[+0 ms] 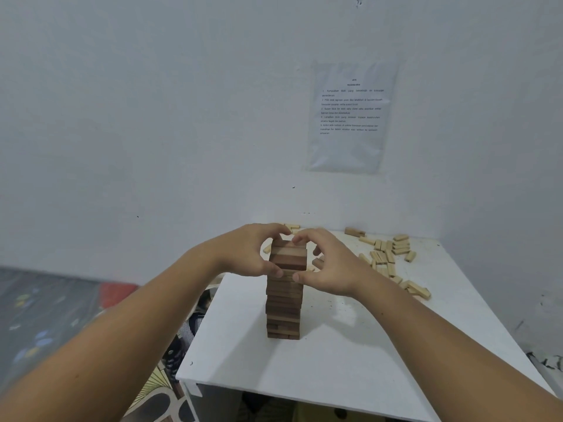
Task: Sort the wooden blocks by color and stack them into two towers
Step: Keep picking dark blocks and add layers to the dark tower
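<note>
A tall tower of dark brown wooden blocks point(284, 303) stands near the middle of the white table point(350, 354). My left hand point(246, 254) cups the tower's top from the left, thumb low and fingers curled over the top layer. My right hand point(327, 263) mirrors it on the right side, thumb pressed against the blocks, fingertips at the top. Both hands touch the upper layers. Several light-coloured blocks point(387, 254) lie scattered at the table's far right, and a few more point(292, 227) behind my hands.
The table stands in a corner against a white wall with a printed sheet point(350, 117) taped above it. A patterned mat point(39, 315) covers the floor to the left. The table's near edge point(304, 397) is close to me.
</note>
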A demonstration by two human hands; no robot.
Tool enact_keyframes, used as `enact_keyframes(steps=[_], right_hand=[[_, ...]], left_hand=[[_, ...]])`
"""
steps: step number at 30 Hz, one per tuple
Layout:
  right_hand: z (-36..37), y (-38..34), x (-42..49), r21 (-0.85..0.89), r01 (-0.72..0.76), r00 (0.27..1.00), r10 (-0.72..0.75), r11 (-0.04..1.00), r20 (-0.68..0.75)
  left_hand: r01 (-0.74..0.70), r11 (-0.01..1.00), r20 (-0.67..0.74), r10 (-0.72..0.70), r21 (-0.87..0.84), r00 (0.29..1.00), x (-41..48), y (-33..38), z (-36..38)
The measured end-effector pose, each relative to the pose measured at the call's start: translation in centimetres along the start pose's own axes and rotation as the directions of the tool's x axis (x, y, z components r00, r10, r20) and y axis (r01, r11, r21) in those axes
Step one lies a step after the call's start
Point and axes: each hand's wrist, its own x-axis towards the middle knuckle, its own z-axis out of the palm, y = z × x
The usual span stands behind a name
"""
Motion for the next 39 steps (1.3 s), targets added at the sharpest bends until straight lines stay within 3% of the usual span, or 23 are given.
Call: enact_keyframes(steps=[18, 22, 25, 28, 30, 33, 36, 39], right_hand=[[0.3, 0.5, 0.4, -0.022, -0.043, 0.998, 0.043, 0.999, -0.037], [-0.2, 0.9, -0.6, 0.037, -0.045, 0.998, 0.046, 0.998, -0.037], [-1.4, 2.0, -3.3, 0.133, -0.092, 0.992, 0.103, 0.987, -0.077], [-2.6, 4.8, -7.0, 0.128, -0.199, 0.967, 0.216, 0.972, -0.136], [-3.2, 7.3, -9.6, 0.113, -0.287, 0.941, 0.302, 0.951, -0.153], [-4.0, 10.2, -12.3, 0.072, -0.378, 0.908, 0.385, 0.923, -0.165], [-4.6, 12.0, -13.7, 0.024, -0.424, 0.891, 0.422, 0.905, -0.165], [-4.9, 13.5, -14.0, -0.001, -0.422, 0.893, 0.415, 0.907, -0.172]], left_hand=[[0.018, 1.000, 0.011, -0.019, 0.020, 1.000, 0.2, -0.3, 0.2], [0.021, 0.999, 0.010, -0.021, 0.026, 1.000, -0.8, 0.6, -0.7], [-0.034, 0.998, -0.138, 0.040, 0.044, 0.990, -2.8, 2.3, -1.2], [-0.201, 0.979, -0.394, 0.191, 0.017, 0.899, -5.6, 6.2, 0.8], [-0.277, 0.960, -0.443, 0.231, -0.042, 0.866, -7.2, 8.8, 3.6], [-0.235, 0.963, -0.332, 0.181, -0.130, 0.926, -8.0, 11.8, 8.4], [-0.064, 0.980, -0.164, 0.032, -0.190, 0.986, -6.4, 13.6, 13.2], [0.093, 0.965, -0.102, -0.121, -0.245, 0.987, -3.3, 13.7, 16.7]])
